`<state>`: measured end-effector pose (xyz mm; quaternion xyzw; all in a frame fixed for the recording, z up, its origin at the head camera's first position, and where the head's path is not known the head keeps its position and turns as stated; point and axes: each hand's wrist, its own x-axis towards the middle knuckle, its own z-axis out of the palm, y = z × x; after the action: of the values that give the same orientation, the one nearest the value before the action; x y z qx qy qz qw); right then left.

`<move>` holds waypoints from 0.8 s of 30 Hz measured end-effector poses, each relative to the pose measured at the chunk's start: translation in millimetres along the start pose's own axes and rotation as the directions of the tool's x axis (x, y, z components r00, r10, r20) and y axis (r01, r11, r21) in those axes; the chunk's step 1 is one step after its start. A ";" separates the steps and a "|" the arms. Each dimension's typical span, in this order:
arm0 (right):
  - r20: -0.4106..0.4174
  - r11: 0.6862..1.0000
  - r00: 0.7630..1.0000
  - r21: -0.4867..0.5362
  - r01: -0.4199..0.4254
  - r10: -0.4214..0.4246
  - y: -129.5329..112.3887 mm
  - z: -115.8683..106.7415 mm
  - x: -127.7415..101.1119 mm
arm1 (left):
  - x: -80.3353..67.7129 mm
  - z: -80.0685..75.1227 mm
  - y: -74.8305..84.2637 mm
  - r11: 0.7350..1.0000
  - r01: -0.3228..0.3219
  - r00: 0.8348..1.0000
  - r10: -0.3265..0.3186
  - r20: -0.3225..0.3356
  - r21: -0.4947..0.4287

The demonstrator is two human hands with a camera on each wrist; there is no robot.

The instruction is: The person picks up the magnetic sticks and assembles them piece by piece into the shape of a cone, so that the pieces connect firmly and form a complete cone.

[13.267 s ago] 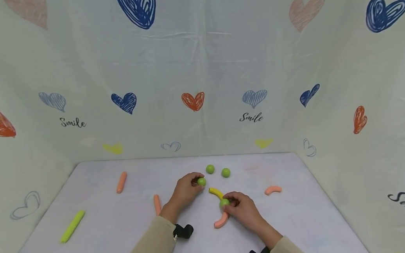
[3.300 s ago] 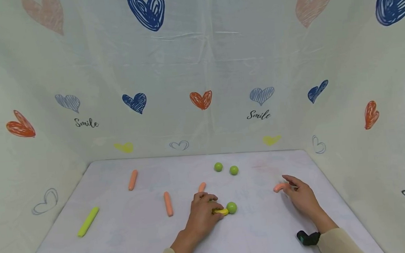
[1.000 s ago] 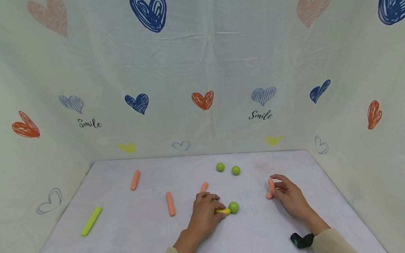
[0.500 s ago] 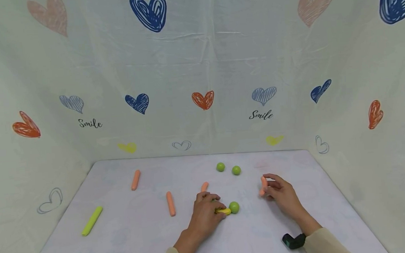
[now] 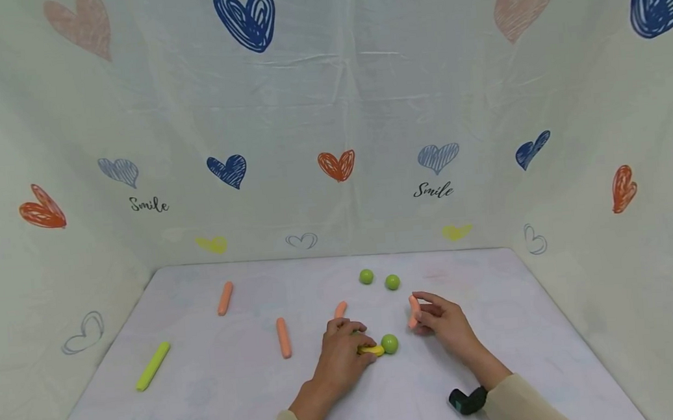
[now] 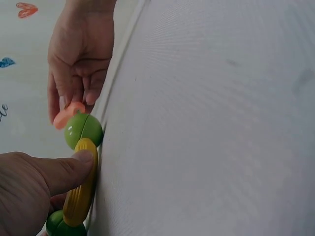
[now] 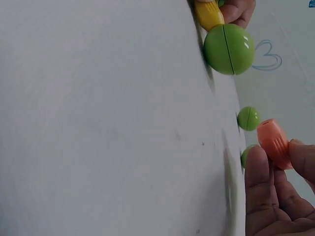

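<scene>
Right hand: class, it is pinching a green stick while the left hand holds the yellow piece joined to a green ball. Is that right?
Not quite. The right hand pinches an orange stick, not a green one; the head view shows this, and the right wrist view confirms it. The rest stands: the left hand holds the yellow piece joined to a green ball.

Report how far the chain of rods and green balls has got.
Done: a yellow rod is joined to a green ball at each end, the second ball showing only in the left wrist view; the left hand holds it down. In hand: the right hand pinches an orange rod beside the exposed ball, not yet joined. Left: two loose green balls, three orange rods and a lime rod.
</scene>
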<state>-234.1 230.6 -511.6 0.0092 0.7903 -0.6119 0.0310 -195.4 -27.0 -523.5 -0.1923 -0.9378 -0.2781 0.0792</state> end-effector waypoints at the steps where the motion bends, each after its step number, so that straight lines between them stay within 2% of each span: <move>1: 0.004 1.000 1.000 -0.001 -0.003 0.003 -0.8 4.0 1.2 | 0.1 0.2 -0.1 1.000 0.000 1.000 0.000 0.000 -0.001; 7: 0.042 1.000 0.999 0.017 -0.021 0.021 -3.6 20.8 6.1 | 0.2 1.1 -0.2 1.000 -0.002 1.000 0.002 0.002 -0.003; 17: 0.158 0.998 0.986 0.019 -0.058 0.054 -6.0 29.6 7.3 | 1.0 2.6 -1.0 1.000 0.000 1.000 0.000 0.007 0.004; 21: 0.138 0.998 0.988 0.015 -0.065 0.062 -7.2 32.5 5.7 | 0.6 2.1 0.1 1.000 0.002 1.000 -0.002 0.005 0.009; 24: 0.094 0.997 0.993 0.002 -0.078 0.078 -8.0 37.0 4.1 | -0.2 1.6 1.7 1.000 0.006 1.000 -0.006 0.003 0.011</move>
<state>-237.2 192.7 -513.3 0.0116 0.7852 -0.6123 0.0918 -194.5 -24.8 -524.1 -0.1895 -0.9400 -0.2728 0.0779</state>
